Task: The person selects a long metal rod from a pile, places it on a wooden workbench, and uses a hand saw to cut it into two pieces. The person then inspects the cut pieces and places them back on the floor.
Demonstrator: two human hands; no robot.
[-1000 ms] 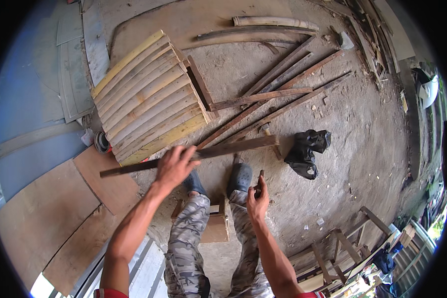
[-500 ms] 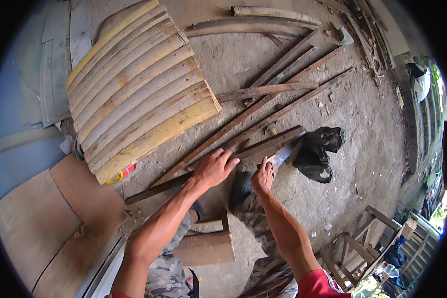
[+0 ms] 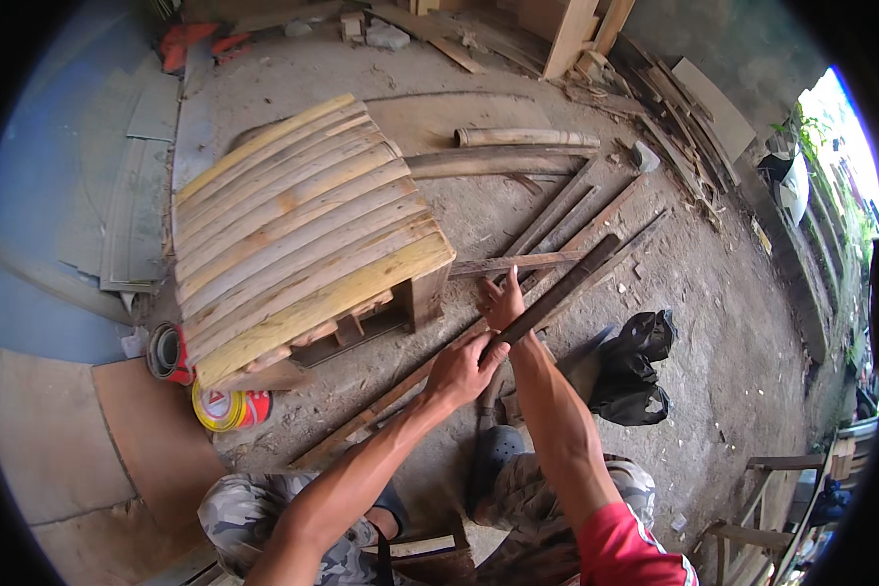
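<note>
My left hand (image 3: 462, 368) is closed around a long dark wooden slat (image 3: 568, 283) that lies at a slant over the dirt floor. My right hand (image 3: 503, 299) grips the same slat a little farther up, just past my left hand. The slat's far end points up and right among other loose slats (image 3: 566, 210). Its near part runs down left toward my knees. A slatted wooden frame (image 3: 303, 244) with curved pale boards stands directly left of my hands.
Two tins (image 3: 227, 408) sit at the frame's near left corner. A black bag (image 3: 635, 371) lies right of my right forearm. A bamboo pole (image 3: 527, 137) lies farther back, chair frames (image 3: 752, 488) stand lower right, and plywood sheets (image 3: 59, 430) lie left.
Both hands have come together on the slat, and my right hand now grips it. The view has swung, so the slatted frame sits lower and closer to my hands.
</note>
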